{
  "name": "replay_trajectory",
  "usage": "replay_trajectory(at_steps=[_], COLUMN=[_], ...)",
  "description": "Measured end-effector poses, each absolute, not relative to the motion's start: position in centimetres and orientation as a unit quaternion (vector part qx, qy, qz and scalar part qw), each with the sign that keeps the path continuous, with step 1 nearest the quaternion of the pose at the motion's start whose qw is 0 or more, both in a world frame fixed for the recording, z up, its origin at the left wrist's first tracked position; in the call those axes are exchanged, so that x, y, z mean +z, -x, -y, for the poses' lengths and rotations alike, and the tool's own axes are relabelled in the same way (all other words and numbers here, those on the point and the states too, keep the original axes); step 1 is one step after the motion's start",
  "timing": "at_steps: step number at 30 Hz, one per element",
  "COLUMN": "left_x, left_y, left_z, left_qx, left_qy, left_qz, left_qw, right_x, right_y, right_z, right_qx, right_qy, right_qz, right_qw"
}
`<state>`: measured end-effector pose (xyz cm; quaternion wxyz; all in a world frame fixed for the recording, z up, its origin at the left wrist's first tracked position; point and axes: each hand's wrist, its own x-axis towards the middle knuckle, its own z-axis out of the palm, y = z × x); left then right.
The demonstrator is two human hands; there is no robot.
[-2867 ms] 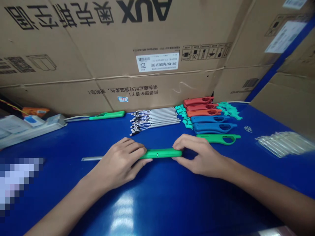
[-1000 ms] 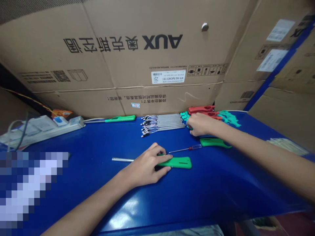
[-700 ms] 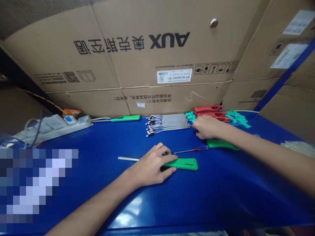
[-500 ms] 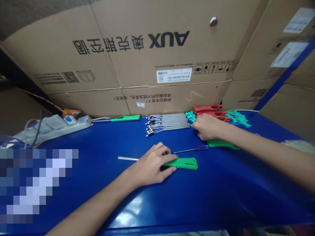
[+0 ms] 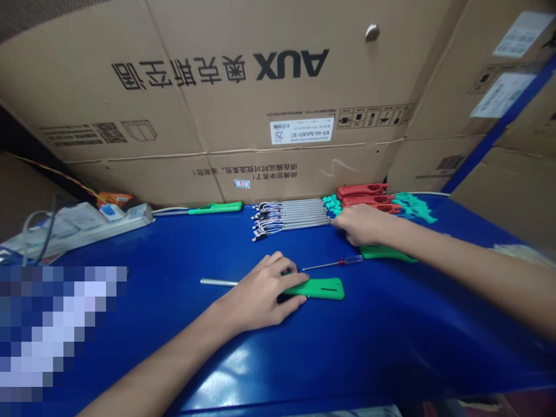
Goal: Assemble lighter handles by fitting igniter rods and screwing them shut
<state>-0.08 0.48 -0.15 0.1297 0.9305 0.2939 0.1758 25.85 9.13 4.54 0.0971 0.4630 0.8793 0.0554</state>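
Now left hand (image 5: 260, 289) on green plastic handle (image 5: 321, 288), left fingers (image 5: 295, 277) curled over it, steel rod (image 5: 217, 282) projecting left; right hand (image 5: 362, 225) beside far silver rods (image 5: 299, 211), right fingers (image 5: 341, 223) bunched, hold unclear.
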Motion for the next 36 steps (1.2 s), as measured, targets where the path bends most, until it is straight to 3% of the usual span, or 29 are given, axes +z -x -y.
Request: replay_trajectory(at_steps=[4, 8, 14, 20, 22, 25, 36], left_x=[-0.1, 0.1, 0.1, -0.1, 0.0, 0.3, 0.6], left_y=[0.1, 0.1, -0.1, -0.3, -0.2, 0.1, 2.7], left_z=[-0.5, -0.2, 0.0, -0.1, -0.2, -0.5, -3.1], left_qx=[0.171, 0.151, 0.215, 0.29, 0.307, 0.328, 0.393], left_qy=[-0.931, -0.926, -0.909, -0.91, -0.907, -0.896, -0.826], left_qz=[-0.295, -0.323, -0.345, -0.293, -0.287, -0.3, -0.38], left_qw=[0.131, 0.126, 0.094, 0.043, 0.033, 0.005, -0.139], right_x=[5.2, 5.3, 2.0, 0.2, 0.3, 0.3, -0.5], right_y=[-25.7, -24.5, -22.4, -22.2, -22.3, -22.7, -18.9], right_z=[-9.1, -7.7, -3.6, -2.1, -1.9, -1.2, 1.1], right_qx=[-0.04, -0.181, -0.433, -0.527, -0.481, -0.306, 0.02], right_qy=[-0.475, -0.459, -0.373, -0.326, -0.329, -0.326, -0.291], right_qz=[-0.879, -0.864, -0.786, -0.721, -0.734, -0.816, -0.949], right_qw=[0.036, -0.095, -0.235, -0.311, -0.349, -0.366, -0.12])
